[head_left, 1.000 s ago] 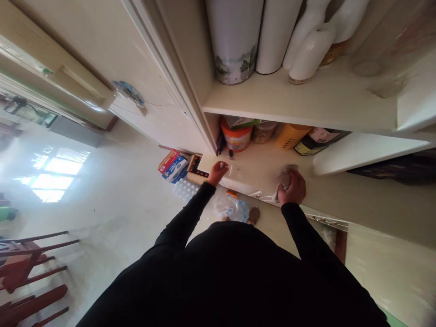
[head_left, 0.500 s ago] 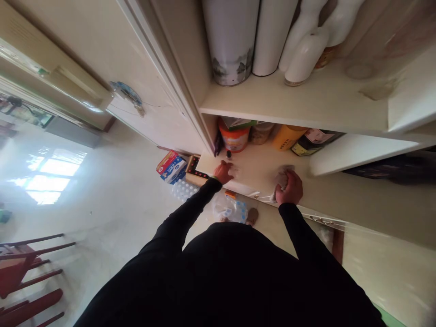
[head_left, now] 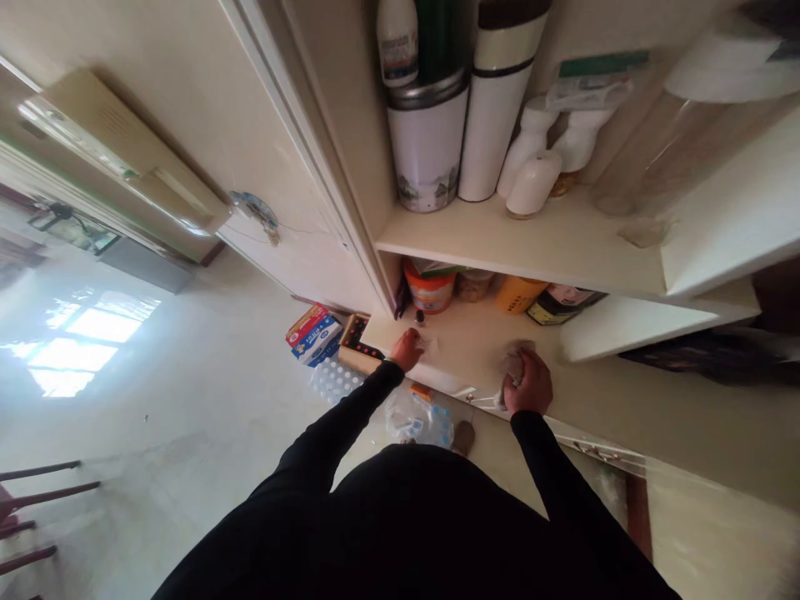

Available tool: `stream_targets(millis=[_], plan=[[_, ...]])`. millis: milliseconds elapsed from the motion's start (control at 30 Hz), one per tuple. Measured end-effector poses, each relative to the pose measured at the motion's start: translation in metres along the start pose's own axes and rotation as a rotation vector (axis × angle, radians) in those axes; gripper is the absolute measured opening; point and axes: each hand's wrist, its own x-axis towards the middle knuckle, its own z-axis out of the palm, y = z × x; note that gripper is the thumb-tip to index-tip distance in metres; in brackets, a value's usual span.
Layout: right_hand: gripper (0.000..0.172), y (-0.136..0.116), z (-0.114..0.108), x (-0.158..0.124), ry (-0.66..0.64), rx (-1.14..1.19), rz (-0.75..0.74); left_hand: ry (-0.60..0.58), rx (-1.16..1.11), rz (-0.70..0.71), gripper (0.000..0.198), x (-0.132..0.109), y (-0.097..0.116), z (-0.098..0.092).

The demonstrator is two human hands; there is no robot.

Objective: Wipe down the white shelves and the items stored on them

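Shelving [head_left: 531, 250] fills the view from eleven to three o'clock, its pale counter [head_left: 466, 354] running just below the centre. Shiny floor [head_left: 206, 392] spreads from seven to nine o'clock. At ten o'clock, a long cream appliance [head_left: 125, 150] hangs on the wall. Toward two o'clock, a large clear jar [head_left: 643, 154] stands on the upper shelf; at twelve, a landscape-printed canister [head_left: 428, 158] stands beside a tall white flask [head_left: 493, 125]. From the left hand [head_left: 407, 350], a red-and-blue box [head_left: 314, 336] sits at nine o'clock and an orange tub [head_left: 431, 293] at one. From the right hand [head_left: 532, 385], a yellow container [head_left: 521, 296] sits at twelve.

The right hand, at four o'clock from the centre, is closed around a bunched grey cloth [head_left: 511, 367], which lies at its ten o'clock on the counter, near the front edge. The left hand's fingers are bent beside a translucent scrap [head_left: 430, 345]; whether they grip it, I cannot tell. Smallest, a dark-capped bottle [head_left: 420, 317] stands at that hand's one o'clock.
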Motion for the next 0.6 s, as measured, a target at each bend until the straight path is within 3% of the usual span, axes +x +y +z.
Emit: stream_targets(millis=[100, 233, 433, 600], plan=[[0.064, 0.001, 0.001, 0.0, 0.012, -0.01, -0.01, 0.073, -0.103, 0.013, 0.014, -0.006, 0.001, -0.005], [0.062, 0.003, 0.003, 0.001, 0.026, -0.01, -0.03, 0.189, -0.25, 0.094, 0.019, -0.021, 0.01, -0.026], [0.058, 0.006, 0.005, 0.001, 0.041, 0.011, -0.063, 0.489, -0.386, 0.245, 0.013, -0.046, 0.043, -0.088], [0.06, 0.009, 0.007, 0.003, 0.05, 0.026, -0.089, 0.813, -0.462, 0.421, 0.01, -0.046, 0.084, -0.145]])
